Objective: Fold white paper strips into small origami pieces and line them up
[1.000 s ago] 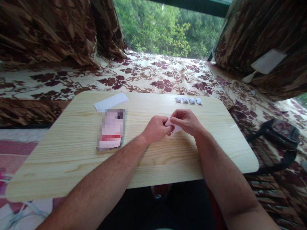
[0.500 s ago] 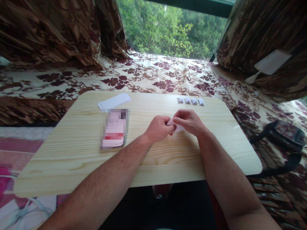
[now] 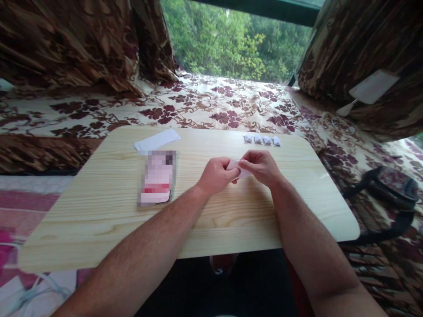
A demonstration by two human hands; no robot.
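Observation:
Over the middle of the table, my left hand (image 3: 218, 175) pinches a small piece of white paper (image 3: 245, 172) with its thumb on top. My right hand (image 3: 260, 166) holds the paper's upper right edge between thumb and fingers. The sheet looks partly folded; its far side is hidden behind the fingers. Beyond my right hand, several small folded paper pieces (image 3: 262, 140) sit in a row near the table's back edge. To the left lie flat white paper strips (image 3: 157, 140), slightly fanned.
A phone (image 3: 157, 176), its picture blurred out, lies on the pale wooden table (image 3: 109, 229) left of my hands. Patterned cloth (image 3: 211, 101) covers the ledge behind, below a window. At the right stand a white lamp-like object (image 3: 373, 86) and a dark strapped object (image 3: 393, 189).
My left thumb has slid slightly along the paper, and more of the sheet shows between my hands. Everything on the table stays where it was.

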